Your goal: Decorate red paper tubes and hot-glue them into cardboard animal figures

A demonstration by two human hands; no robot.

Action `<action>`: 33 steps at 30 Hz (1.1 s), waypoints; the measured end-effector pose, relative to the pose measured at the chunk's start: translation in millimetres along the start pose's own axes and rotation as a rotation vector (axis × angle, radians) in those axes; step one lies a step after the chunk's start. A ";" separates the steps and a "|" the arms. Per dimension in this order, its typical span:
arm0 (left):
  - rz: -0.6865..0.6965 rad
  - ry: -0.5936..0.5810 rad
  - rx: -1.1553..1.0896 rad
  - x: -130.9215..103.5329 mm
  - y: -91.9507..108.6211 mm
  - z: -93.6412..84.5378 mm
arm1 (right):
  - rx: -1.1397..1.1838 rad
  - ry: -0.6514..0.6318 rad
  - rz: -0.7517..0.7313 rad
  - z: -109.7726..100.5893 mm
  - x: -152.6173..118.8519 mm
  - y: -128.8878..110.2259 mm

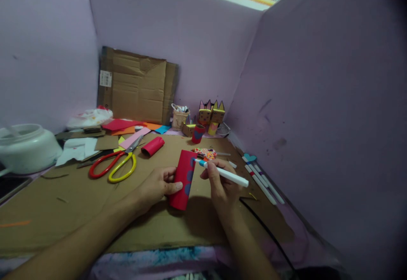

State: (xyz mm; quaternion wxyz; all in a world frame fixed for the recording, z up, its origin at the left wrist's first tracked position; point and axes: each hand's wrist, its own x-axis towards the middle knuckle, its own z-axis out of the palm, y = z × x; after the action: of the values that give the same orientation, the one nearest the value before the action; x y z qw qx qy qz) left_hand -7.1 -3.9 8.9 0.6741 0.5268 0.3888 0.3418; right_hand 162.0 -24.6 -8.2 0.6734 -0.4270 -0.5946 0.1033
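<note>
A red paper tube with blue-purple spots down its right side stands tilted in my left hand, whose fingers and thumb close on its left side. My right hand grips a white marker with a blue band near its tip. The marker's tip touches, or nearly touches, the tube's upper right edge, by the topmost spot. Beyond the tube, a second red roll lies on the cardboard sheet. Part of the right hand's fingers is hidden behind the marker and palm.
Red-and-yellow-handled scissors lie left, near coloured paper and a white pot. Behind stand a decorated red tube, cardboard cat figures and a pen holder. White markers lie right, beside a black cable.
</note>
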 end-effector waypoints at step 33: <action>0.003 -0.054 0.021 -0.6 1.5 -2.2 | 0.047 0.018 0.006 -0.3 1.4 -6.3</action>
State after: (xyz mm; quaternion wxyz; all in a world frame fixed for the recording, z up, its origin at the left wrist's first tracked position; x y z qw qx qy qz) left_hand -9.4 -3.1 10.1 0.6781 0.5436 0.3734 0.3243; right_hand 160.3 -27.6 -2.7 0.6884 -0.4136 -0.5846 0.1153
